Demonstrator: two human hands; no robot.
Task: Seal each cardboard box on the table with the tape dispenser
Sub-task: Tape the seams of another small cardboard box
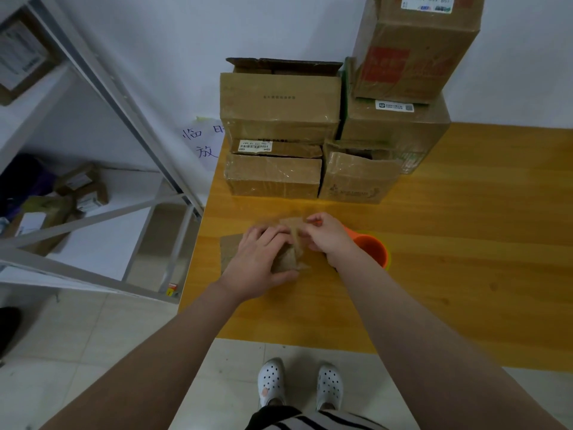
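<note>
so the small cardboard box (286, 259) sits near the front-left edge of the wooden table (465, 243), and i'll place everything else off that box. left hand (257, 262) is clamped over the box's left side, fingers curled across the top and thumb hooked round the near face, pinning it down. right hand (328, 235) is just right of the box with fingertips pinched together on the top flap (293, 225). that bit is motion-blurred, so i can't swear exactly how the pinch sits. a side flap (231, 254) lies splayed flat to the left of the box. the orange tape dispenser (372, 248) is just right of the box, tucked behind the right wrist, and nobody's holding it. the stack of bigger boxes (279, 107) is well behind the box, against the wall. my guess on handling: this little box looks light and the card looks worn and soft, so it'll slide or crush if you lean on it. i'd hold it by the corners and edges where it's stiffest, press the flaps down near the seam, and pin it with one hand while the tape goes on. the flaps probably want to spring back up.
</note>
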